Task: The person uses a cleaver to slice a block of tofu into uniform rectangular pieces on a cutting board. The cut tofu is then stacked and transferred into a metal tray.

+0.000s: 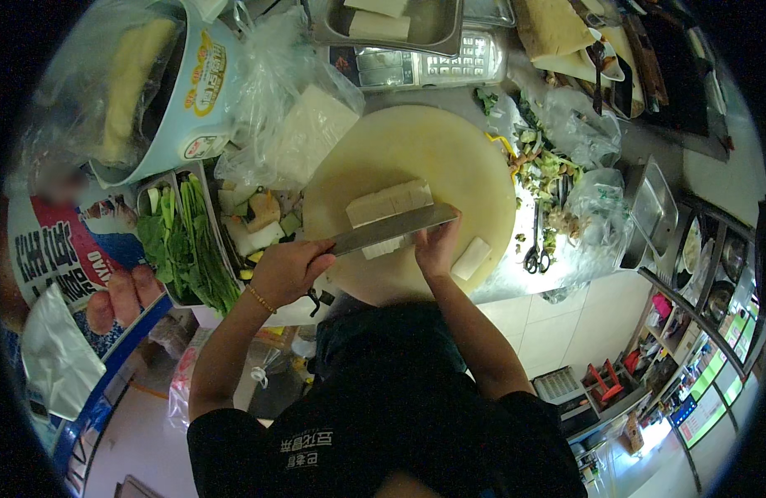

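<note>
A broad-bladed kitchen knife (pixel 392 228) lies level across a white block that looks like tofu (pixel 389 202), on a round cutting board (pixel 414 143). My left hand (pixel 289 267), with a beaded bracelet at the wrist, is closed on the knife's left end. At the other end, the fingers of my right hand (pixel 437 249) hold the blade. Faint cut lines cross the block's far part, and a white portion shows on the near side of the blade. Apart from it, a smaller white piece (pixel 471 258) rests at the board's right edge. The knife's handle is hidden.
Left of the board stand containers of leafy greens (pixel 184 243) and cut vegetables (pixel 258 218). A plastic bag with a white block (pixel 317 127) touches the board. Beyond are a scale (pixel 445 65) and a steel tray (pixel 445 31). Scissors (pixel 535 255) and vegetable scraps (pixel 545 162) lie right.
</note>
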Demonstrator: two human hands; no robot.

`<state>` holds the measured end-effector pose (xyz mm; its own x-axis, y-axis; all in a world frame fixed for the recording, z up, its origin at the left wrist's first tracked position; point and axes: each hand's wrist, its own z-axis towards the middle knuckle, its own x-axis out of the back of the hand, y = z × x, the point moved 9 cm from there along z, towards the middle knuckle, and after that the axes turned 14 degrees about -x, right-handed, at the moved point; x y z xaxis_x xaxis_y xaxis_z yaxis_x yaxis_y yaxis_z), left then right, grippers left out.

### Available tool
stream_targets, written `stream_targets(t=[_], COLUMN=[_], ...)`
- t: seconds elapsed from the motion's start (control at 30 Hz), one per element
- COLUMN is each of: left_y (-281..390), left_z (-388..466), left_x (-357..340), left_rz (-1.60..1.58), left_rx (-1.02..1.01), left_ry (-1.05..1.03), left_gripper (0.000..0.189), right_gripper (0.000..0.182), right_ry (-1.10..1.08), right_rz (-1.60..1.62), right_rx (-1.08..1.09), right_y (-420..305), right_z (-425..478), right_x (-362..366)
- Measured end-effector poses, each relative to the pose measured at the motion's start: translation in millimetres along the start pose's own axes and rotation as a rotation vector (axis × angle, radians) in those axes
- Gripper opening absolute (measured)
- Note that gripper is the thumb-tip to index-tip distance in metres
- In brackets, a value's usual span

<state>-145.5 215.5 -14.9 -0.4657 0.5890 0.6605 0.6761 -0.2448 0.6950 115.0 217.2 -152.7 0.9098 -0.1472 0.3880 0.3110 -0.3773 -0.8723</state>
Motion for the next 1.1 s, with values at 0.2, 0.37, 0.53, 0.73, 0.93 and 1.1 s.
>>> stream_targets(t=[0.2, 0.37, 0.53, 0.73, 0.93, 1.1], left_y=[3, -3, 0, 1, 3, 3], left_z=[-2, -5, -3, 0, -2, -2], left_x=[1, -10, -13, -13, -13, -12], left_rz=[-0.019, -0.066, -0.081, -0.079, -0.036, -0.038], left_rx=[0.015, 0.012, 0.022, 0.023, 0.032, 0.003], left_ry=[-0.002, 0.008, 0.006, -0.012, -0.031, 0.007], left_gripper=[0.038, 0.039, 0.04, 0.04, 0.04, 0.04], right_gripper=[0.06, 0.06, 0.06, 0.063, 0.063, 0.062], right_ry=[-0.016, 0.008, 0.042, 0.042, 0.04, 0.033], right_rz=[0.135, 0.146, -0.039, -0.044, -0.033, 0.028], right_rx=[-0.044, -0.043, 0.028, 0.008, 0.024, 0.015], right_y=[18, 11, 1, -1, -2, -5], right_z=[-2, -8, -12, -12, -15, -14], right_x=[-3, 0, 7, 9, 8, 7])
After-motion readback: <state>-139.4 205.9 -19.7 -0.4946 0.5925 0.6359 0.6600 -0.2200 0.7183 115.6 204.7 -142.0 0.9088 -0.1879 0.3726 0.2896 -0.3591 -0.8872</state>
